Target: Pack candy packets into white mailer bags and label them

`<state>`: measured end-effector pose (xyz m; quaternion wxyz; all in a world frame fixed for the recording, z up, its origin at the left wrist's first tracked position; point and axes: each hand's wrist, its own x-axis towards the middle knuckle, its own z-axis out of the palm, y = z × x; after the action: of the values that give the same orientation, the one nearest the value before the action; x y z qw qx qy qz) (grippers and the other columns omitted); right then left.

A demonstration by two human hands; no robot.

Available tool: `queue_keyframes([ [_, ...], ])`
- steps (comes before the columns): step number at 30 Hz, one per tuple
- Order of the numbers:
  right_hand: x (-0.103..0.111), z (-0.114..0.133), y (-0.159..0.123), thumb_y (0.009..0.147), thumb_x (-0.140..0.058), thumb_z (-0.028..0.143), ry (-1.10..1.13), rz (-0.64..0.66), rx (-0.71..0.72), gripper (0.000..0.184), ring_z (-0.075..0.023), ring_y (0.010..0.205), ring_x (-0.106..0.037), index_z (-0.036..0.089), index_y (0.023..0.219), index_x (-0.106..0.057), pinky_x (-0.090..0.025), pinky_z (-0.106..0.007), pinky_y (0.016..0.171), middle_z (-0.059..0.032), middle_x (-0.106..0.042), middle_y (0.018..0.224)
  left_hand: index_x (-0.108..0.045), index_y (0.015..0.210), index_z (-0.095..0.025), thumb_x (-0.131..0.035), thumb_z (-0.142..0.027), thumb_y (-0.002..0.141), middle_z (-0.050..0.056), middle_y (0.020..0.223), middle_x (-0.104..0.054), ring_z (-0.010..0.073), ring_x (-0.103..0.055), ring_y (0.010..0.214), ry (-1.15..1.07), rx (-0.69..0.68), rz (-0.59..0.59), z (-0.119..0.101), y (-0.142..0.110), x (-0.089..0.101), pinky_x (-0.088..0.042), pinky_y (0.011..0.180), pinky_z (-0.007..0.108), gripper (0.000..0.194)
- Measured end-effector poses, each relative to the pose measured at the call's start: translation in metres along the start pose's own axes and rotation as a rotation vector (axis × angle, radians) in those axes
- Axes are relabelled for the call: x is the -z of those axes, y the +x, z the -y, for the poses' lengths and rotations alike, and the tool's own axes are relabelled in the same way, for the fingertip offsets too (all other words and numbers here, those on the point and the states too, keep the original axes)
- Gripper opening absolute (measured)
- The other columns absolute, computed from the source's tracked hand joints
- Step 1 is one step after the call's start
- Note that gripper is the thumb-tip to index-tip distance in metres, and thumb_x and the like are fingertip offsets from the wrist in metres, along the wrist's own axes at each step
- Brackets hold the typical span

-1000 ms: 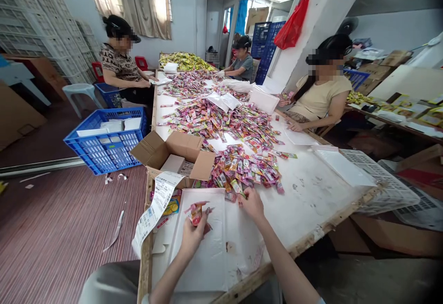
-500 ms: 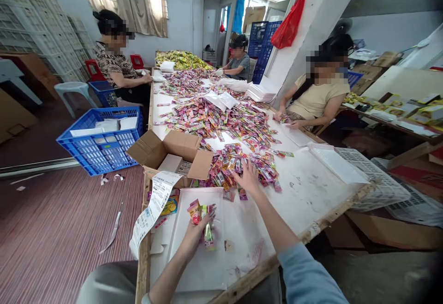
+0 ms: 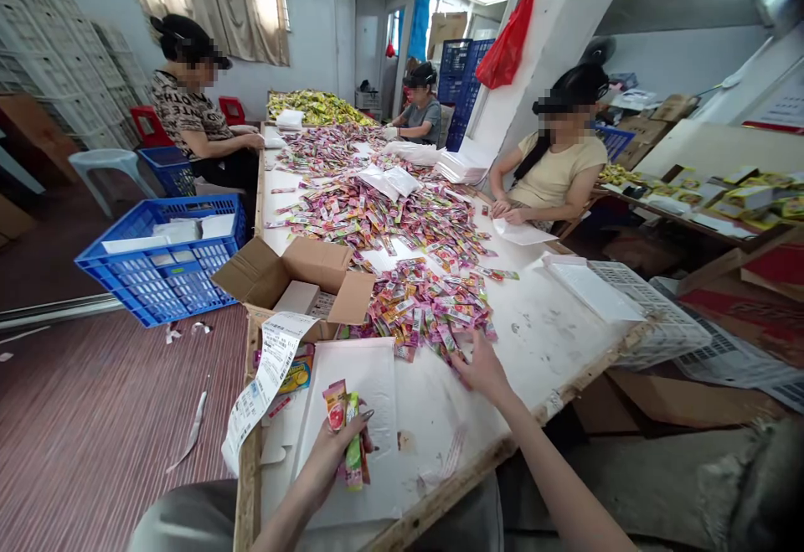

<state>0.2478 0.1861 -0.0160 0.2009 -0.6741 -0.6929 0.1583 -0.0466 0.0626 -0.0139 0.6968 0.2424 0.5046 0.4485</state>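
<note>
White table (image 3: 540, 326); left hand (image 3: 327, 456) gripping sachets (image 3: 353, 447), right hand (image 3: 485, 372) pinching sachet (image 3: 461, 364) by pile (image 3: 418, 296); label strip (image 3: 269, 368) unreadable.

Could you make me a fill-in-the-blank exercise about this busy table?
The left hand holds small packets over a flat mailer colored ____.
The nearest crate left of the table, with white packages inside, is ____.
The plastic bag hanging by the pillar is ____.
The cardboard box beside the packet pile has its flaps standing ____, so its contents show.

Missing words: white; blue; red; open.
</note>
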Motion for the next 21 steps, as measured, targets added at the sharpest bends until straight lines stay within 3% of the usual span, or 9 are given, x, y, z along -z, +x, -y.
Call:
queue_keyframes([
  [3,-0.005,0.012,0.016,0.073,-0.051,0.022,-0.089,0.093,-0.125,0.042,-0.031,0.102,-0.055,0.011,0.114,-0.045,-0.042,-0.041,0.085,-0.0176,-0.057,0.113,-0.051,0.096,-0.017,-0.067,-0.045,0.072,-0.003,0.057,-0.063,0.0105,-0.057,0.055,0.008,-0.015,-0.007,0.0,-0.003,-0.001,-0.047,0.058,0.021,0.041],
  [6,-0.007,0.015,0.029,0.078,-0.041,0.017,-0.041,0.07,-0.183,0.03,-0.0276,0.089,-0.058,0.012,0.107,-0.046,-0.043,-0.036,0.076,-0.0152,-0.061,0.097,-0.049,0.102,-0.016,-0.068,-0.047,0.07,-0.002,0.058,-0.064,0.0117,-0.058,0.058,0.015,-0.013,-0.02,0.006,-0.004,0.005,-0.046,0.058,0.021,0.048],
  [10,-0.004,0.019,0.054,0.081,-0.036,0.02,0.057,0.0,-0.185,0.036,-0.0279,0.087,-0.059,0.01,0.116,-0.042,-0.042,-0.035,0.072,-0.016,-0.062,0.093,-0.048,0.104,-0.015,-0.068,-0.047,0.07,-0.002,0.058,-0.063,0.0116,-0.058,0.058,0.02,-0.013,-0.031,0.011,-0.004,0.009,-0.043,0.055,0.02,0.051],
  [14,0.0,0.024,0.073,0.079,-0.043,0.031,0.189,-0.015,-0.154,0.034,-0.0233,0.074,-0.061,0.015,0.108,-0.052,-0.045,-0.031,0.064,-0.0102,-0.063,0.087,-0.048,0.103,-0.016,-0.068,-0.046,0.07,-0.003,0.06,-0.062,0.0104,-0.057,0.059,-0.004,-0.021,-0.027,0.005,-0.007,0.001,-0.045,0.06,0.02,0.049],
  [17,0.003,0.02,0.07,0.08,-0.045,0.042,0.226,-0.049,-0.111,0.038,-0.0216,0.077,-0.061,0.019,0.109,-0.053,-0.047,-0.03,0.065,-0.0075,-0.063,0.092,-0.045,0.11,-0.016,-0.069,-0.048,0.068,-0.004,0.06,-0.062,0.0112,-0.058,0.06,-0.025,-0.027,-0.018,0.002,-0.007,-0.005,-0.046,0.062,0.022,0.058],
  [21,0.013,0.009,0.069,0.081,-0.047,0.048,0.145,-0.051,-0.07,0.053,-0.0255,0.092,-0.06,0.019,0.125,-0.043,-0.046,-0.035,0.075,-0.0111,-0.061,0.107,-0.047,0.106,-0.015,-0.072,-0.049,0.064,-0.004,0.06,-0.062,0.011,-0.057,0.058,-0.016,-0.044,-0.025,0.005,-0.003,-0.006,-0.046,0.06,0.022,0.06],
])
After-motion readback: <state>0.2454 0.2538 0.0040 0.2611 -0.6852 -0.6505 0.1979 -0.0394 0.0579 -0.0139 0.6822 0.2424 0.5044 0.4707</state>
